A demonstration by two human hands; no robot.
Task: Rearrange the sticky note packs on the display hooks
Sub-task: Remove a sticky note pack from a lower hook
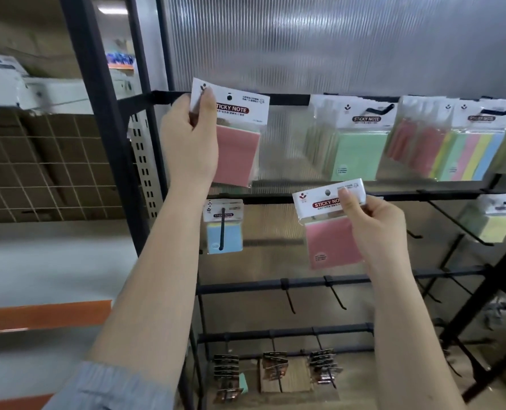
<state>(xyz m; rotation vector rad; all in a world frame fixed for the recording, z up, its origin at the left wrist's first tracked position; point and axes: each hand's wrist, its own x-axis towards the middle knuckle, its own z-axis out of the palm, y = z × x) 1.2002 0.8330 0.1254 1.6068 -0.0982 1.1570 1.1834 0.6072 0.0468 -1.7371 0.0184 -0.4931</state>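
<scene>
Sticky note packs, one pink pack gripped in each of your hands.
Your left hand (191, 137) pinches the upper pink pack (237, 137) by its header at the top rail (287, 99), nearest it; your right hand (373, 223) pinches the lower pink pack (331, 223) below, upright.

Blue-grey striped sleeve (110, 389), bare forearms

place: shop | evidence: packaged sticky notes (361, 137) hung on display hooks (336, 297)

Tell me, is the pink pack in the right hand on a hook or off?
Off: the right hand pinches the pink pack by its header, clear of any hook.
</scene>
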